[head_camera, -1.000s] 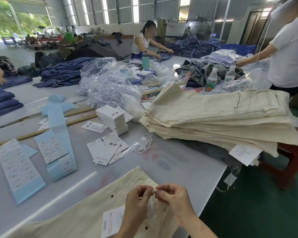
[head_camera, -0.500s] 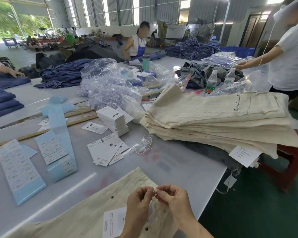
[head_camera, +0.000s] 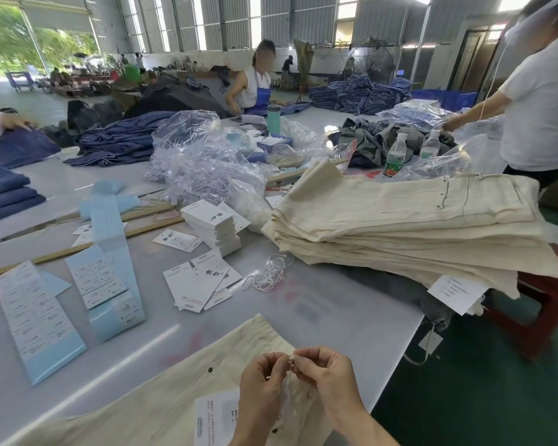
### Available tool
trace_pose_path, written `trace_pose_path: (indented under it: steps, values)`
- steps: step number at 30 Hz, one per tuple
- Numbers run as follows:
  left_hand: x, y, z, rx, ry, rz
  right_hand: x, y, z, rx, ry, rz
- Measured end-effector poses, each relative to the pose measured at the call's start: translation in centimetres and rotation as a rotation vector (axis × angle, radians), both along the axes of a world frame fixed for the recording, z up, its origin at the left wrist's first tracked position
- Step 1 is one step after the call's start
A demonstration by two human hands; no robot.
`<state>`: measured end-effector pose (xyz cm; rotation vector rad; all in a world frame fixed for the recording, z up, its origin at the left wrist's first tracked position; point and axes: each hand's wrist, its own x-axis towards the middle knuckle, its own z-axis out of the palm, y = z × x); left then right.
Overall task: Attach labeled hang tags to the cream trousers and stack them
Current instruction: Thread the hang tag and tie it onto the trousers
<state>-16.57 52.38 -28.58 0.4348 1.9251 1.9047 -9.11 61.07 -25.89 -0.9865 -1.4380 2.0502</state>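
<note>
A pair of cream trousers (head_camera: 161, 400) lies flat at the table's near edge. Over its waistband my left hand (head_camera: 261, 384) and my right hand (head_camera: 326, 375) pinch the two ends of a thin white tag string (head_camera: 291, 358), fingertips touching. A white hang tag (head_camera: 215, 420) hangs from the string and rests on the trousers below my left hand. A tall stack of cream trousers (head_camera: 409, 226) sits at the right of the table, with a tag (head_camera: 458, 292) sticking out at its near corner.
Stacked white hang tags (head_camera: 213, 225), loose tags (head_camera: 200, 281), a bundle of white strings (head_camera: 269, 273) and blue label sheets (head_camera: 107, 262) lie mid-table. Plastic bags (head_camera: 207, 159), water bottles (head_camera: 395, 156) and blue garments lie farther back. Other people work at the far and right sides.
My hands stay together on the string with only small finger movement. The person at the far side has leaned to the left.
</note>
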Motion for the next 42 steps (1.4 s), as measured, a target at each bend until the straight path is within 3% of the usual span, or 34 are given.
trace_pose_path:
  steps: [7, 12, 24, 42]
  values:
    - [-0.1, -0.4, -0.4, 0.016, -0.011, -0.009, 0.0, 0.0, -0.1, 0.050, -0.030, 0.045]
    - [-0.7, -0.7, -0.4, 0.102, -0.138, -0.059, 0.0, 0.2, -0.1, 0.035, -0.033, 0.060]
    - [-2.5, -1.0, -0.1, 0.014, -0.157, -0.221, 0.0, 0.5, 0.1, 0.067, -0.053, 0.140]
    - [-1.9, -0.7, -0.6, -0.068, -0.134, -0.166, 0.0, 0.4, -0.6, 0.179, -0.116, 0.161]
